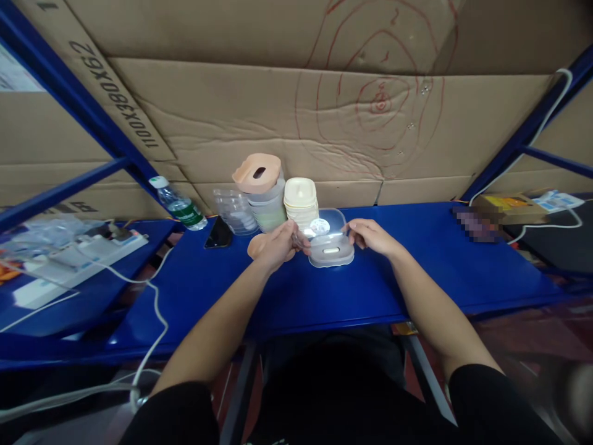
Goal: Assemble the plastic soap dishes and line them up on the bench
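A clear plastic piece (336, 218) with a round pale spot is tilted above a whitish translucent container (330, 259) on the blue table. My left hand (279, 242) has its fingers closed at the clear piece's left edge. My right hand (369, 235) pinches at its right edge, thumb and forefinger together. Partly hidden under my left hand lies a peach-coloured piece (254, 246). Just behind stand a stack of pale yellow containers (301, 193) and a stack of grey and greenish containers (270, 213), topped by a peach piece (257, 173) with an oval slot.
Clear plastic containers (232, 210) stand left of the stacks, beside a black phone (218, 233) and a water bottle (181, 207). A white power strip (83, 266) with cables lies at left. A cardboard box (512, 209) sits at right. Cardboard sheeting (231, 93) backs the table.
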`<action>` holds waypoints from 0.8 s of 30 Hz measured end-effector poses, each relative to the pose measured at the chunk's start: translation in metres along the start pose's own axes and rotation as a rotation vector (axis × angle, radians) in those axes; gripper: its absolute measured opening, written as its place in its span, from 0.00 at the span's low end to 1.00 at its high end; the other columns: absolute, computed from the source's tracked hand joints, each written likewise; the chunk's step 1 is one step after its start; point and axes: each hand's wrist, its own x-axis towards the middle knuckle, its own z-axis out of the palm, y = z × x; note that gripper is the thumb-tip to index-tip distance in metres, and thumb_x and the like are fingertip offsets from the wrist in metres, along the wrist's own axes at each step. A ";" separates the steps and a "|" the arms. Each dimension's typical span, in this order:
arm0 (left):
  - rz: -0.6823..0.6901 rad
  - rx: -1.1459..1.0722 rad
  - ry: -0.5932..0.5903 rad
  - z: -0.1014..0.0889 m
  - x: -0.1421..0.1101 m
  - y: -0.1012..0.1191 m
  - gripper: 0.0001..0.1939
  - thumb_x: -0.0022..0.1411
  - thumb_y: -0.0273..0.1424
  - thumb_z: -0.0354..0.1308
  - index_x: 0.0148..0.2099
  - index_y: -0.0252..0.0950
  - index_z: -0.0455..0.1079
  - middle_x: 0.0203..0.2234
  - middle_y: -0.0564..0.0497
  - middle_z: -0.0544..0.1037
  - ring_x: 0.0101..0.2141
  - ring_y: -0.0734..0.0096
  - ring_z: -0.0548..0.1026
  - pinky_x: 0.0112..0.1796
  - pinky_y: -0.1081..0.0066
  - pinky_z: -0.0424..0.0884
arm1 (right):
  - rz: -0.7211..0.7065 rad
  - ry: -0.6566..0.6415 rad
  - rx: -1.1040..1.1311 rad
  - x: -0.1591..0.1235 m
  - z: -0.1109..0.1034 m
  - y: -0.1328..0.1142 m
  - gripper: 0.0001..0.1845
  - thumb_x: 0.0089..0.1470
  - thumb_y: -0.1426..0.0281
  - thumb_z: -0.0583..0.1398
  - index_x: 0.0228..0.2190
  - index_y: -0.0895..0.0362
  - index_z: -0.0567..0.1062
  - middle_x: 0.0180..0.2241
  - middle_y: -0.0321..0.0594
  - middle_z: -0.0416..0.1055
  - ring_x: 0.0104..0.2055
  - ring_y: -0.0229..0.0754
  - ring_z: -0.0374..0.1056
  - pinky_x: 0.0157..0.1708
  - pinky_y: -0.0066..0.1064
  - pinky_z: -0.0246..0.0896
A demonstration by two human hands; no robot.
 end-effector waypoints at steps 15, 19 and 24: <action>0.057 0.839 0.073 0.009 0.000 -0.010 0.30 0.75 0.46 0.41 0.27 0.39 0.72 0.20 0.48 0.78 0.23 0.64 0.77 0.31 0.66 0.71 | 0.237 -0.155 -0.169 -0.002 -0.008 0.001 0.20 0.61 0.57 0.59 0.25 0.58 0.77 0.18 0.36 0.72 0.18 0.34 0.62 0.21 0.27 0.57; 0.121 1.002 0.086 0.015 -0.003 -0.014 0.25 0.75 0.43 0.42 0.55 0.35 0.75 0.33 0.43 0.84 0.43 0.54 0.81 0.46 0.61 0.71 | 0.282 -0.115 -0.203 0.000 -0.009 0.002 0.21 0.62 0.58 0.58 0.24 0.58 0.76 0.17 0.36 0.70 0.18 0.35 0.63 0.21 0.27 0.59; 0.080 1.156 0.039 0.021 -0.007 -0.014 0.31 0.73 0.48 0.47 0.67 0.32 0.65 0.39 0.40 0.83 0.46 0.50 0.80 0.44 0.62 0.70 | 0.298 -0.133 -0.221 0.003 -0.012 0.012 0.22 0.62 0.57 0.57 0.23 0.57 0.75 0.17 0.36 0.70 0.17 0.35 0.64 0.21 0.28 0.60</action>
